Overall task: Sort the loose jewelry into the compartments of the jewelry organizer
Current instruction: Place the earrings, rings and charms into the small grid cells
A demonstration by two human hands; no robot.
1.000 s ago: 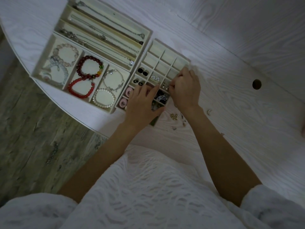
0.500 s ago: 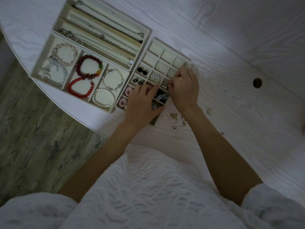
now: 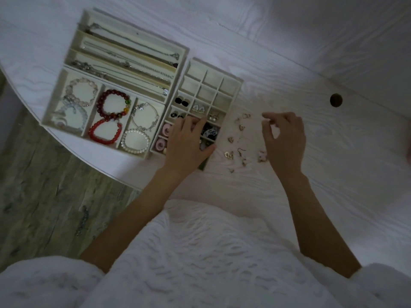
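Note:
A cream jewelry organizer lies on the white table. Its small-compartment tray (image 3: 238, 82) holds earrings in the near cells, and the far cells look bare. My left hand (image 3: 189, 144) rests flat on the near end of that tray, fingers straight. Several loose earrings (image 3: 239, 138) are scattered on the table just right of the tray. My right hand (image 3: 283, 138) hovers over the table beside them, fingers loosely curled, thumb and forefinger apart, holding nothing that I can see.
A bracelet tray (image 3: 53, 94) with red, pearl and pink bracelets sits at the left. The necklace tray (image 3: 182, 52) lies behind it. A round cable hole (image 3: 335, 100) is in the table at right. The curved table edge (image 3: 124, 182) runs near my left forearm.
My right hand has pulled away from the small-compartment tray and moved right, uncovering the loose earrings on the table. My left hand has stayed on the tray.

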